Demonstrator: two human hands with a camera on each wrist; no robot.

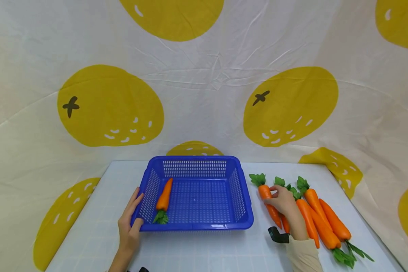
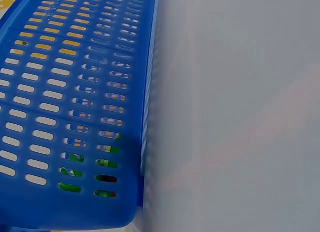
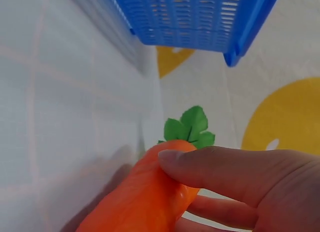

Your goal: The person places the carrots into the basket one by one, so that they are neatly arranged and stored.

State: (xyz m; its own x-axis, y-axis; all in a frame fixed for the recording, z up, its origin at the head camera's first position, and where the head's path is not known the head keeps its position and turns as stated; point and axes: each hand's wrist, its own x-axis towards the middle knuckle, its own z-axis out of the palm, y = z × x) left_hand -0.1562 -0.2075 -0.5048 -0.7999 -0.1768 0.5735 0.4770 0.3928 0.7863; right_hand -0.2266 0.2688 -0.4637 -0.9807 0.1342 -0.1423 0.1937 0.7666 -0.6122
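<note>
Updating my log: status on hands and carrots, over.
Left hand against basket. Right hand pinching leftmost loose carrot. One carrot inside. In the way: perhaps right rim.

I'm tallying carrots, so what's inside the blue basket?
One carrot lies inside the basket on its left side, green leaves toward the near rim. Bare floor shows to its right; what lies under it or just behind that rim is hidden.

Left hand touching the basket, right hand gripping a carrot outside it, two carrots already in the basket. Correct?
The count is off: only one carrot lies in the basket, as the head view shows. The rest stands: the left hand touches the basket, and the right hand grips another carrot outside it.
</note>
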